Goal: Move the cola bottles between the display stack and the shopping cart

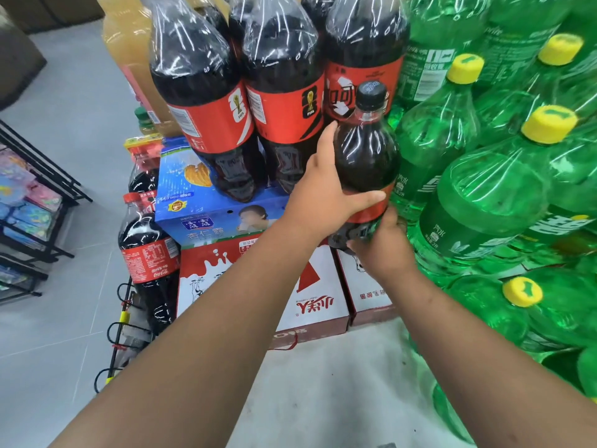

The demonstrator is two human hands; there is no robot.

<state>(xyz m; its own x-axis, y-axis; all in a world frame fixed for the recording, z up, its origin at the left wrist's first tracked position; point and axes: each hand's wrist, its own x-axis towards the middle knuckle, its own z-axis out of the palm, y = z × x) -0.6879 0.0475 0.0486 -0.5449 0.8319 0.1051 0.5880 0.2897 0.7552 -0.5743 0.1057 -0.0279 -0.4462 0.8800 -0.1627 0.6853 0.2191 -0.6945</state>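
I hold a large cola bottle (366, 153) with a black cap and a red label upright in front of the display stack. My left hand (323, 192) wraps around its middle, thumb across the label. My right hand (382, 250) grips its base from below. Behind it stands a shrink-wrapped pack of cola bottles (274, 82) with red labels, resting on a blue carton (206, 208). More cola bottles (148, 250) with red caps stand lower at the left. No shopping cart shows in the head view.
Wrapped green soda bottles (491, 189) with yellow caps fill the right side. Red and white cartons (319, 292) lie under the blue one. Orange juice bottles (129, 43) stand at the back left. A black wire rack (38, 202) with colourful packets stands on the grey floor at the left.
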